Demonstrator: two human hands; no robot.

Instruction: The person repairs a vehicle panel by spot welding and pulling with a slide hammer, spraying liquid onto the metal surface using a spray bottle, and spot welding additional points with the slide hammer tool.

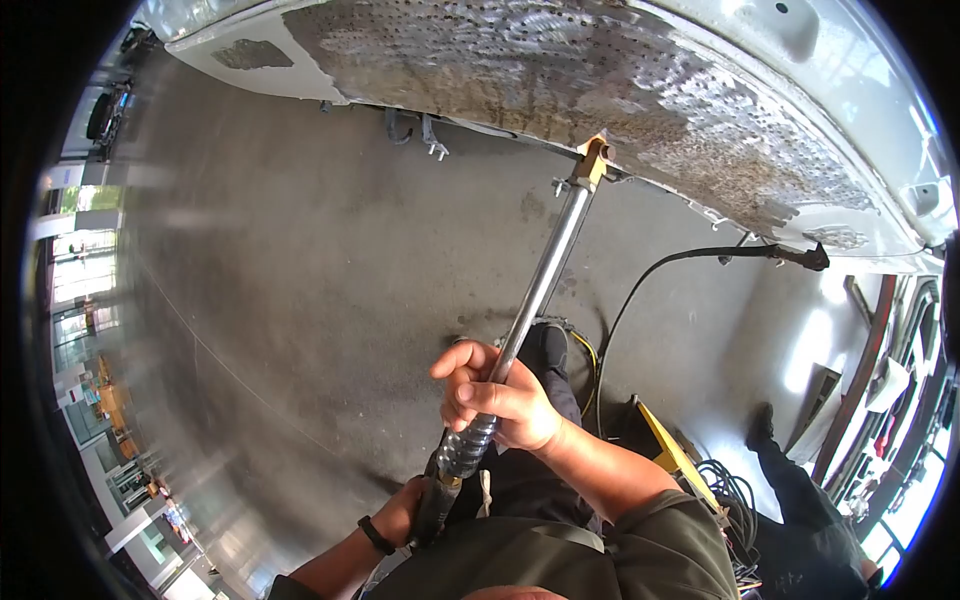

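Observation:
A long metal rod tool (550, 260) runs from my body up to a large vehicle panel (480, 60) with bare, dimpled metal. Its yellow clamp head (594, 163) touches the panel's lower edge. My right hand (500, 397) is round the rod, just above a ribbed dark sleeve (467, 447), with the index finger partly lifted. Lower down, my left hand (402, 510), with a black wristband (376, 536), is closed on the tool's black handle (433, 510); its fingers are partly hidden.
A black cable (640, 280) curves from the panel edge to the floor. Coiled cables (735, 495) and a yellow-edged machine (675, 450) stand at the lower right. Another person's leg (790, 480) is beyond them. Small clamps (432, 138) hang under the panel.

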